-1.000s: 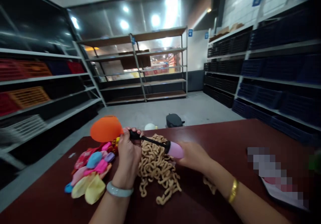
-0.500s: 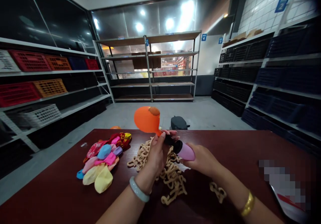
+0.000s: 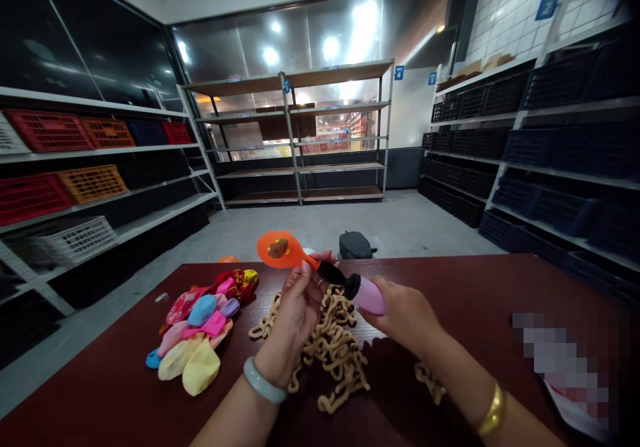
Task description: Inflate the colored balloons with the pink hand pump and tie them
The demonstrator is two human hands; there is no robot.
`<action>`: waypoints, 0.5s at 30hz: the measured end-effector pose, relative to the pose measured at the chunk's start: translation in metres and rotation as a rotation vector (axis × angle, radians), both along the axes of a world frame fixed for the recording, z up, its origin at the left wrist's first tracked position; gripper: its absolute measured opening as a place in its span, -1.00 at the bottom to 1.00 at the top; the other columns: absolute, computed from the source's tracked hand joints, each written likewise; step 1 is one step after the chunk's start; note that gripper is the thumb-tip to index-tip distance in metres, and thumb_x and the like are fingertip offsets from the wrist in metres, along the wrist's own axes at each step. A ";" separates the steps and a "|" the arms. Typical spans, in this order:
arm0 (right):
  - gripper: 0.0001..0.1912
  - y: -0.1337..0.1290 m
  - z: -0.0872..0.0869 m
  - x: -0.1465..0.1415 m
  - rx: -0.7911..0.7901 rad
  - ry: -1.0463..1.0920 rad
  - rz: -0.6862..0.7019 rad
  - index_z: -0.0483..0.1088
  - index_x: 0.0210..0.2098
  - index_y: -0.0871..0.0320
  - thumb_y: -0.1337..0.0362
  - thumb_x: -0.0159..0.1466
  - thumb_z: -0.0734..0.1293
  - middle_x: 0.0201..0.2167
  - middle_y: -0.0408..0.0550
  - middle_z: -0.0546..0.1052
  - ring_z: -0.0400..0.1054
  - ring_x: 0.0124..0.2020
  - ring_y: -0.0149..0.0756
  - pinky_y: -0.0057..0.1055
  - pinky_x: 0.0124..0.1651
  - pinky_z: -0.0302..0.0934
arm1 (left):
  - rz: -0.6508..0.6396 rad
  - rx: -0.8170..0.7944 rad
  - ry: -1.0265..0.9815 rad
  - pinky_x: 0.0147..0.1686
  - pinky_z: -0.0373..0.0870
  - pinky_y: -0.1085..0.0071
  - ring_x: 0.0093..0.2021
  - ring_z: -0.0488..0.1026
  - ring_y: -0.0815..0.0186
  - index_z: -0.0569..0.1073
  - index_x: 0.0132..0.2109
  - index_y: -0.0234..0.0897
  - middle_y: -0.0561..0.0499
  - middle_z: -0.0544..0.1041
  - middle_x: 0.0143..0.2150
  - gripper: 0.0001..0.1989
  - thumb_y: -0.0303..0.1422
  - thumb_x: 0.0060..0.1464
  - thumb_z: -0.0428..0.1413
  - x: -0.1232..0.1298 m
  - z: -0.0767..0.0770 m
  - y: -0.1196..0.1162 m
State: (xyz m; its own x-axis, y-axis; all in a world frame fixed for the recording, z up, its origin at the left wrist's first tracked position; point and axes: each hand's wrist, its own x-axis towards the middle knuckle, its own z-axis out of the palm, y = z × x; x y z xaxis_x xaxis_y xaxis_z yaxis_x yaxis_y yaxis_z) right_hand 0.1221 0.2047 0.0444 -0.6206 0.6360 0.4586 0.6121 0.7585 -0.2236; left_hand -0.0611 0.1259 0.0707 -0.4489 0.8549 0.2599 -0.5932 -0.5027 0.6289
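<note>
An orange balloon (image 3: 291,255) with a brown and yellow print juts out to the left above the table's far edge. Its neck sits on the black nozzle (image 3: 331,272) of a balloon pump with a lavender body (image 3: 370,295). My left hand (image 3: 301,300) pinches the balloon's neck at the nozzle, thumb on top. My right hand (image 3: 403,313) is wrapped around the lavender end of the pump. Below my hands lies a heap of tan, chain-like loops (image 3: 343,360). A pile of limp balloons (image 3: 203,310) in several colours lies left of my left hand.
The dark red table (image 3: 110,367) spreads under my arms. A few tan loops (image 3: 430,383) lie under my right forearm, and a blurred-out flat object (image 3: 565,373) is at the right. Beyond are a dark bag-like object (image 3: 356,245) on the floor and shelves (image 3: 340,167) with crates at both sides.
The balloon has tipped down and to the left, and its print now faces me. It looks slimmer. Both hands keep their hold, and the whole view has shifted slightly.
</note>
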 end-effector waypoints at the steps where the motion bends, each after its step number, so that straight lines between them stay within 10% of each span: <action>1: -0.67 -0.001 0.001 0.000 0.011 -0.003 -0.001 0.33 -0.18 0.07 0.02 0.16 0.33 -0.37 -0.07 0.57 0.47 -0.39 -0.15 -0.38 -0.46 -0.06 | 0.028 -0.003 0.009 0.06 0.38 0.15 0.02 0.49 0.11 0.54 -0.22 -0.32 -0.17 0.59 -0.10 -0.82 -0.29 0.08 0.23 0.000 0.000 0.000; 6: -0.70 -0.006 0.004 -0.001 0.005 -0.015 0.017 0.32 -0.21 0.07 0.03 0.17 0.33 -0.40 -0.08 0.56 0.46 -0.43 -0.17 -0.37 -0.48 -0.10 | 0.178 0.005 -0.021 0.05 0.40 0.15 -0.01 0.52 0.12 0.53 -0.24 -0.31 -0.13 0.62 -0.18 -0.81 -0.28 0.04 0.26 0.003 0.000 0.001; 15: -0.70 -0.009 0.006 -0.002 -0.044 -0.022 0.048 0.33 -0.25 0.07 0.01 0.17 0.33 -0.42 -0.08 0.56 0.46 -0.43 -0.17 -0.37 -0.47 -0.08 | 0.064 -0.015 0.007 0.05 0.38 0.06 -0.07 0.54 0.08 0.47 -0.22 -0.33 -0.18 0.60 -0.15 -0.75 -0.24 0.05 0.25 0.011 0.001 0.000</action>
State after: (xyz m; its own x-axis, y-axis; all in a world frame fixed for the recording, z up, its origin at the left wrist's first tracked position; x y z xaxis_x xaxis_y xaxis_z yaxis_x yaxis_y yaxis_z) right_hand 0.1203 0.1956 0.0508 -0.6608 0.6244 0.4164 0.5803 0.7769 -0.2441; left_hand -0.0498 0.1256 0.0717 -0.5013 0.8280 0.2511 -0.5551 -0.5304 0.6407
